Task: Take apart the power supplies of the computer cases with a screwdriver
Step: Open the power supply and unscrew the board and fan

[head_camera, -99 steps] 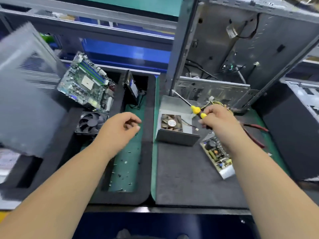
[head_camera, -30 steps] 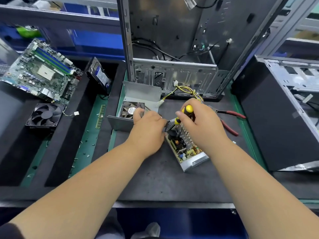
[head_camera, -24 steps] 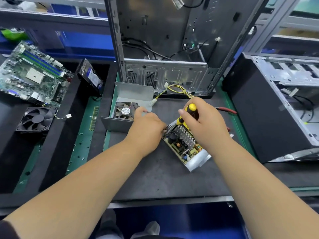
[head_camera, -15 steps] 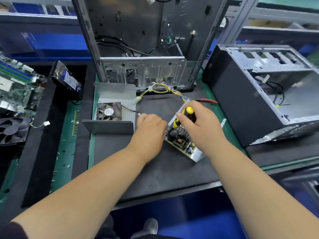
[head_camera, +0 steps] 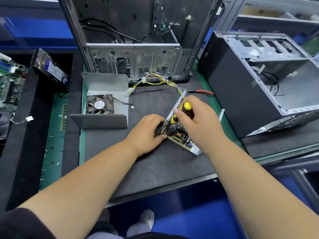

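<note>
The opened power supply base point(head_camera: 182, 137), a metal tray with a green circuit board, lies on the black mat point(head_camera: 155, 166) at centre. My right hand point(head_camera: 198, 125) grips a yellow-and-black screwdriver point(head_camera: 181, 112), held upright with its tip down on the board's near-left part. My left hand point(head_camera: 148, 133) holds the tray's left corner, fingers curled round the edge. A bundle of yellow wires point(head_camera: 158, 81) runs from the tray toward the back. The power supply's metal cover point(head_camera: 103, 104), with its fan point(head_camera: 100, 104), lies apart to the left.
An upright open computer case point(head_camera: 134, 40) stands behind the mat. A second case point(head_camera: 259, 83) lies on its side at the right. Red-handled pliers point(head_camera: 202, 91) lie behind my right hand. A motherboard point(head_camera: 10, 83), a drive point(head_camera: 50, 68) and loose screws point(head_camera: 51, 152) are at the left.
My view has swung right and drawn closer. Both hands stay on the power supply base, and the screwdriver remains upright on the board; the left hand has slid slightly down the tray's corner.
</note>
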The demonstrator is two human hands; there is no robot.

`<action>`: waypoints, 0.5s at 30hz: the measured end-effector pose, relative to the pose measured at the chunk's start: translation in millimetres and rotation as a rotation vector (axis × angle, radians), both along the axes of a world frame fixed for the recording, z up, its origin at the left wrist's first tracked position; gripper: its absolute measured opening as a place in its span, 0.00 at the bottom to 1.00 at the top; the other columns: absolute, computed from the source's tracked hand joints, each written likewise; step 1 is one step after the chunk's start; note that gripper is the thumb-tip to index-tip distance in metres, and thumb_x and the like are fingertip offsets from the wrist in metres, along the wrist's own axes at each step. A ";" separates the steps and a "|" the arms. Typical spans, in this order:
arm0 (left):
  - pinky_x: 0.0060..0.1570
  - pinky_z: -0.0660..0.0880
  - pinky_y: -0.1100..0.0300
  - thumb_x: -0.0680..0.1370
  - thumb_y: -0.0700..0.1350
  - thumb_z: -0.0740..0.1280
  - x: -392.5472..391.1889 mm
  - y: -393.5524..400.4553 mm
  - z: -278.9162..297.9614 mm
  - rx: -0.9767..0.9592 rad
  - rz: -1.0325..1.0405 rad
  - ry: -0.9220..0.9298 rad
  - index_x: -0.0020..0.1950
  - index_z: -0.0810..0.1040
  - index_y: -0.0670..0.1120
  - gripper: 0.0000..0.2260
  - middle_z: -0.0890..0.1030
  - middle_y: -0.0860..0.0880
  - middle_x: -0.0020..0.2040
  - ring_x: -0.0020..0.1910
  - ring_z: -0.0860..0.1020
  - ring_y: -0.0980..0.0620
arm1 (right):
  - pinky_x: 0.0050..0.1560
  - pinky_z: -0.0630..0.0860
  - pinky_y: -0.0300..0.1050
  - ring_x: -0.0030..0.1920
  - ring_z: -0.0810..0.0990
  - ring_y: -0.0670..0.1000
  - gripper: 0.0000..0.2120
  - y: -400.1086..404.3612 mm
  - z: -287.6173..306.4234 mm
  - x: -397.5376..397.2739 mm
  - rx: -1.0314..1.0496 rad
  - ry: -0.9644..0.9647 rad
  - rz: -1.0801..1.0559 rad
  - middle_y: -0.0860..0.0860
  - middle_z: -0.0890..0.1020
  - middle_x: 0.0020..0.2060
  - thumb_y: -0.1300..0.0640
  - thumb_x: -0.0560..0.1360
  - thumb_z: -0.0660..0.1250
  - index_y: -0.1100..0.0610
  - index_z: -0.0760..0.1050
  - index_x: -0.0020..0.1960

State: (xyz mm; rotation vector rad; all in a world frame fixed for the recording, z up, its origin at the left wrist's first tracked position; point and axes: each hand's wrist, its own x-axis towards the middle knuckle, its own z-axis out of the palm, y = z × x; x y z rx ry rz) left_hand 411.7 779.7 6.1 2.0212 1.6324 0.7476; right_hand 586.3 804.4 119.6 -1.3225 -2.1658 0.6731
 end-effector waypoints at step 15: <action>0.58 0.68 0.60 0.73 0.50 0.74 -3.2 4.5 -7.0 0.026 0.018 -0.074 0.58 0.77 0.50 0.15 0.77 0.55 0.53 0.55 0.73 0.52 | 0.40 0.68 0.44 0.40 0.75 0.48 0.09 2.9 -7.6 -0.5 0.043 -0.073 0.051 0.46 0.79 0.36 0.49 0.79 0.66 0.55 0.72 0.46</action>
